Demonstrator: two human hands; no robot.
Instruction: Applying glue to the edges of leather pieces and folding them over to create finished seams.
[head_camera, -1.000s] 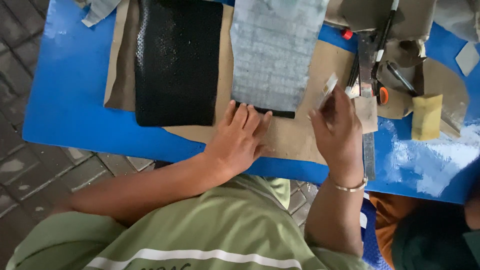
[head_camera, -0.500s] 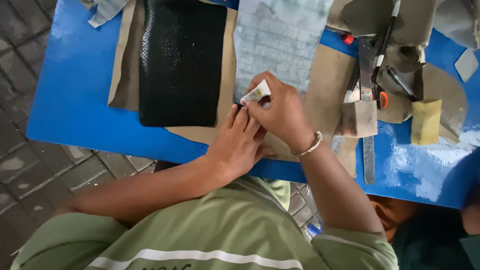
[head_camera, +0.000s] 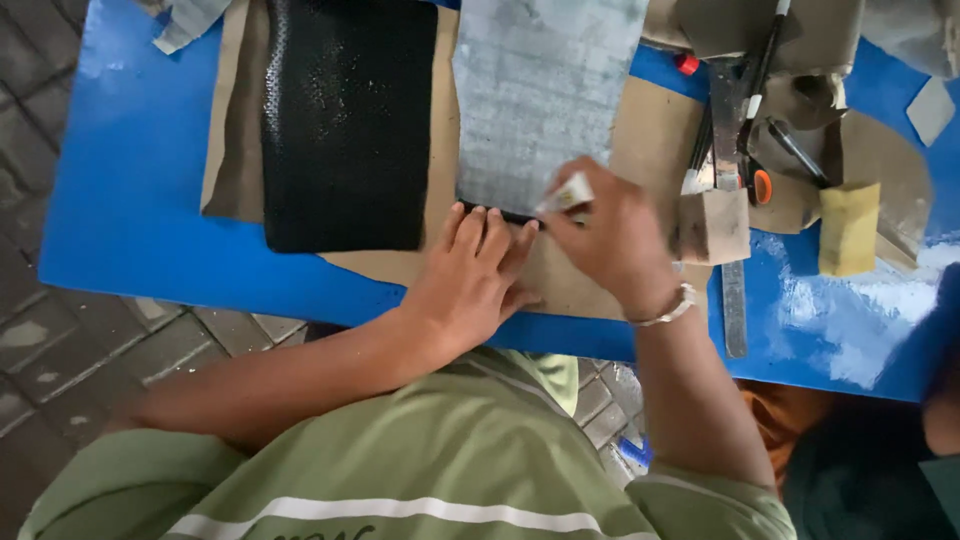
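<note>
A bright blue tabletop (head_camera: 130, 200) fills the upper part of the view, its surface smooth and evenly lit by soft, shadowless light, with a chalky white smear (head_camera: 850, 320) scuffed across it toward its right end. Past the tabletop's left edge and near edge lies a floor (head_camera: 70, 350) of grey-brown rectangular paving bricks set in offset rows, worn and blotched with paler patches. More of the same paving (head_camera: 605, 410) shows in a small gap below the near edge toward the middle; no walls or windows are in sight.
</note>
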